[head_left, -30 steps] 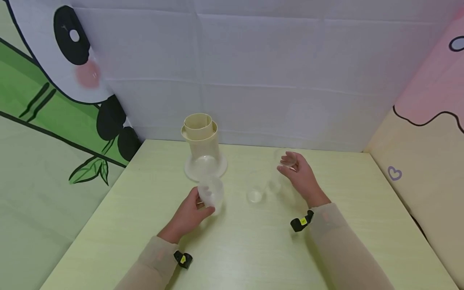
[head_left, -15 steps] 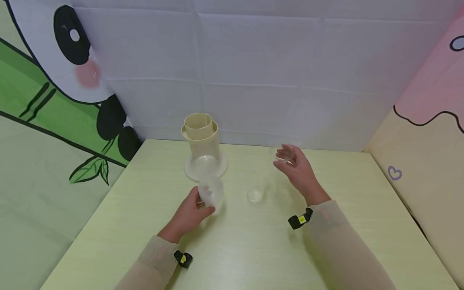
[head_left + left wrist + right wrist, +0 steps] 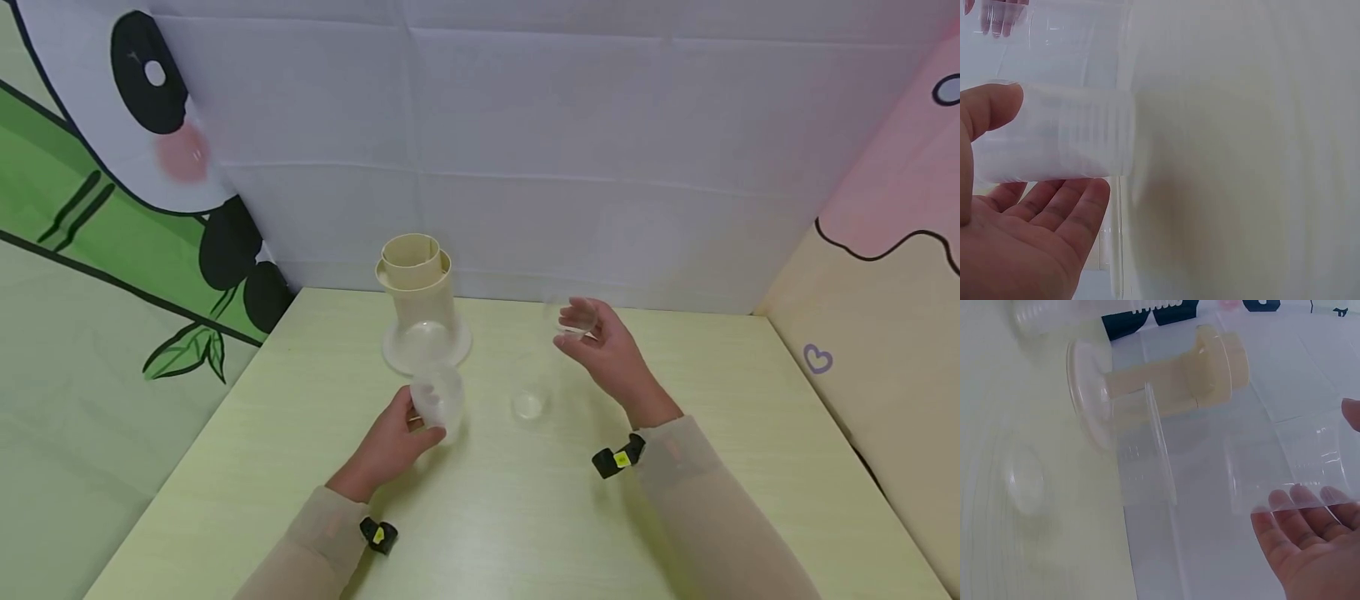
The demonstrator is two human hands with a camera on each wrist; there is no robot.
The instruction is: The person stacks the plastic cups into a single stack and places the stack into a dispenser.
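My left hand (image 3: 390,442) holds a frosted translucent plastic cup (image 3: 437,396) between thumb and fingers; in the left wrist view that cup (image 3: 1085,131) shows ridges near its base, just off the tabletop. My right hand (image 3: 611,350) grips a clear plastic cup (image 3: 1291,465), raised above the table. Below and to the left of it, another clear cup (image 3: 529,406) stands upright on the table. In the right wrist view its base (image 3: 1025,478) touches the tabletop, and a gap separates its rim from the raised cup.
Behind the left hand stands a cream-coloured cylinder (image 3: 423,304) with a smaller ring in its top, on a round whitish base (image 3: 461,346). A pale cloth wall (image 3: 525,233) closes off the back of the table (image 3: 517,517), with printed panels at both sides.
My right hand has moved left and slightly away from me with its clear cup, now closer above the standing cup. The left hand and its cup have stayed in place.
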